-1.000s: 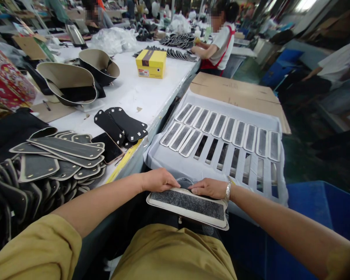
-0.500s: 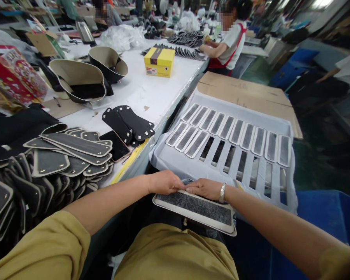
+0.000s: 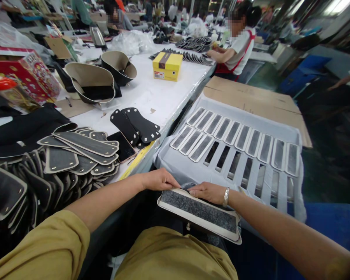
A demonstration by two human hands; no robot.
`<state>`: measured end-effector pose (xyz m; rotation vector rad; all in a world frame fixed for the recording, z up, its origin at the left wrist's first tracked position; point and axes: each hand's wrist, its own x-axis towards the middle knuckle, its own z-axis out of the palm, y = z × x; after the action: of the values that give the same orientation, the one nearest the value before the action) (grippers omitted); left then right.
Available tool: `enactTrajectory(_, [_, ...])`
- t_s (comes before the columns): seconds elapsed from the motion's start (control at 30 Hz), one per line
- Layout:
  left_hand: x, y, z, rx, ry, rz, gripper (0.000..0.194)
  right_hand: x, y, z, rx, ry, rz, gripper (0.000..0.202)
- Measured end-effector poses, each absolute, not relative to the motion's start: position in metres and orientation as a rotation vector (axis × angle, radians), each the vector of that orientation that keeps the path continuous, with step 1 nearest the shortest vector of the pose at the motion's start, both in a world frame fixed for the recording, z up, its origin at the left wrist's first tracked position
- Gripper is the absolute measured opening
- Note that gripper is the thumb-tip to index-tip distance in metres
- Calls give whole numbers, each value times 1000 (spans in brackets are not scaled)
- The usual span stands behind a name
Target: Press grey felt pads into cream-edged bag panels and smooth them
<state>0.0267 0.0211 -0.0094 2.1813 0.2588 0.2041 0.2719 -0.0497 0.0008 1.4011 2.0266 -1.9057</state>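
In the head view, the left hand (image 3: 162, 180) and right hand (image 3: 208, 193) stand slightly apart, both clamped on the far edge of a pale-rimmed panel (image 3: 197, 210) with a dark strip. The panel is near, just beyond the mustard shirt (image 3: 175, 254). Farther right, a grey-covered rack (image 3: 176, 165) bears rows of slim pads (image 3: 222, 128). On the left, a white table (image 3: 140, 93) carries piled dark pieces (image 3: 61, 160) near and a yellow box (image 3: 167, 67) far.
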Motion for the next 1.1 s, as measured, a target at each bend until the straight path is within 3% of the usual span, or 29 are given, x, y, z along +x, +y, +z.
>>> enactTrajectory(0.37, [18,20,-9,2236,166,216,39,249,-38,-4,1324,2153,-1855,59])
enactTrajectory(0.8, [11,21,-6,2257,179,252,34,237,-21,-14,1231,2076,-1983,58])
enactTrajectory(1.1, [4,16,-5,2275,291,290,30,223,-8,-17,1215,2100,-1875,58])
